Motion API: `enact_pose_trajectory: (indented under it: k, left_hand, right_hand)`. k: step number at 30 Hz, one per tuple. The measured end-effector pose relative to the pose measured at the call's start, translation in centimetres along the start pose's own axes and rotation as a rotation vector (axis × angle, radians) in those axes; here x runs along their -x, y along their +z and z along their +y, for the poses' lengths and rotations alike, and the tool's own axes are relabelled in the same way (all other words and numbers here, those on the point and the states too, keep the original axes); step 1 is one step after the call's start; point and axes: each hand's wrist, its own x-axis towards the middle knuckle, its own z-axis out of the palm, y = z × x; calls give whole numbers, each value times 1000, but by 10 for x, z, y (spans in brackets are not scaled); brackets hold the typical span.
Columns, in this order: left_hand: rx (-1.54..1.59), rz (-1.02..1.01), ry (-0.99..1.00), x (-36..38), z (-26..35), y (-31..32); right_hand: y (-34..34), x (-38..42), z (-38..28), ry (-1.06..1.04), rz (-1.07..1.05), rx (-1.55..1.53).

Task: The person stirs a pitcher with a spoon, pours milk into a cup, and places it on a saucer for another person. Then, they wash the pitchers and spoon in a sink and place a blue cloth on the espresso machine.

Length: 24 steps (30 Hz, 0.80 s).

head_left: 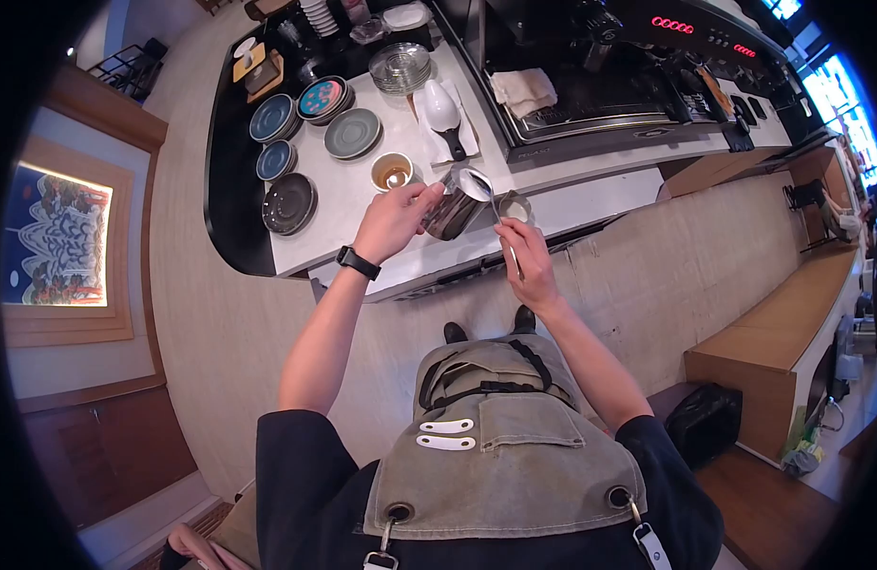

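My left hand [398, 217], wearing a black watch on its wrist, is closed on a metal milk pitcher [449, 218] at the counter's front edge. Between the fingers of my right hand [530, 255] is the handle of a metal spoon [475, 184]. Its bowl overlaps the pitcher's mouth in this view. Just beyond my left hand stands a white cup [393, 172] with brown liquid inside. A small round container [514, 206] with pale contents sits beyond my right fingertips. Farther back, a white scoop with a black handle [442, 108] lies on a folded cloth.
Stacked saucers in blue [273, 119], grey [352, 133] and dark tones [289, 203] fill the counter's left side. Glass plates [400, 68] are piled behind them. An espresso machine [600, 104] stands at the right, with a folded towel [524, 90] on it.
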Motion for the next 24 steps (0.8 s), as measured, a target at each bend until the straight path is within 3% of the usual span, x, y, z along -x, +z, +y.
enact_pose_trajectory:
  k: [10, 24]
  left_hand:
    - [80, 114, 7, 22, -15, -51]
    - [-6, 182, -109, 33, -50, -120]
  right_hand:
    - [25, -40, -29, -95, -41, -60]
    - [111, -63, -52, -88, -60, -206]
